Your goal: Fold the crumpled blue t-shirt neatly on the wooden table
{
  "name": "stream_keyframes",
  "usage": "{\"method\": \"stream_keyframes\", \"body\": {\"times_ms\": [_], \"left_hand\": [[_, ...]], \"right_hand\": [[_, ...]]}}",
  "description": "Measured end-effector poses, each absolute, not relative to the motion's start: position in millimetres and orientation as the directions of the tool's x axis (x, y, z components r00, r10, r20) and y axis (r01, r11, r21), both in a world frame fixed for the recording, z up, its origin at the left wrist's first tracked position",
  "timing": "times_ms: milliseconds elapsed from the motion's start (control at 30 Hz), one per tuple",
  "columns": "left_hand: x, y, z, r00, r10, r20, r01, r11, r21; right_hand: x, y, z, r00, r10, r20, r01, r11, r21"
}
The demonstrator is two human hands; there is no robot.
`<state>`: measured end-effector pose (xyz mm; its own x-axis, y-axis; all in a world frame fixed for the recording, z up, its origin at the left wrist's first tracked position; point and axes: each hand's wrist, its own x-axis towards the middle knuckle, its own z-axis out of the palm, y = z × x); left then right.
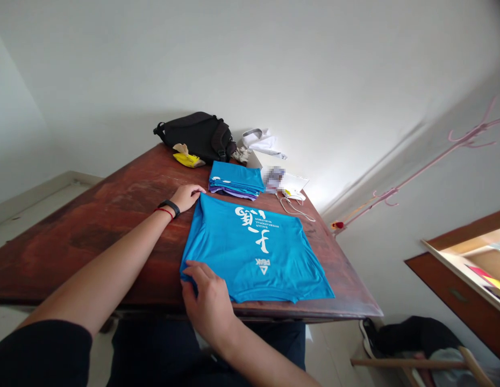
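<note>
A blue T-shirt [234, 252] with white print, including "PEAK" and "Dalian International Marathon", lies spread on the table, its left side folded over. My left hand [187, 196], with a dark band and a red cord at its wrist, pinches the shirt's far left corner. At the near left edge, my right hand [209, 298] has thumb and fingers closed on the fabric; the palm side is hidden. Just beyond the shirt sits a stack of folded blue and purple clothes [236, 180].
On the dark red wooden table [113, 215], a black bag [193, 134] and a yellow packet [187, 159] lie at the back. White items and a cord [294, 208] are at back right. A pink coat rack [427, 166] leans across the right, above a wooden chair [411, 364] with dark clothing.
</note>
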<state>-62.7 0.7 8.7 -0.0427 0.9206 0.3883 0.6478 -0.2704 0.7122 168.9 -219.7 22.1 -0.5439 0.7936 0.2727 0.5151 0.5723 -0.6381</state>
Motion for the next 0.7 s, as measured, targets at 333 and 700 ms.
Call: {"method": "stream_keyframes", "body": {"times_ms": [333, 700], "left_hand": [[-57.7, -0.3, 7.4, -0.137, 0.988, 0.065, 0.338, -0.015, 0.941], [-60.8, -6.2, 18.4, -0.037, 0.995, -0.091, 0.214, 0.097, 0.972]], "right_hand": [[172.2, -225.7, 28.8, -0.556, 0.784, 0.276, 0.505, 0.582, -0.637], [167.1, -227.3, 27.7, -0.576, 0.758, 0.304, 0.527, 0.63, -0.571]]}}
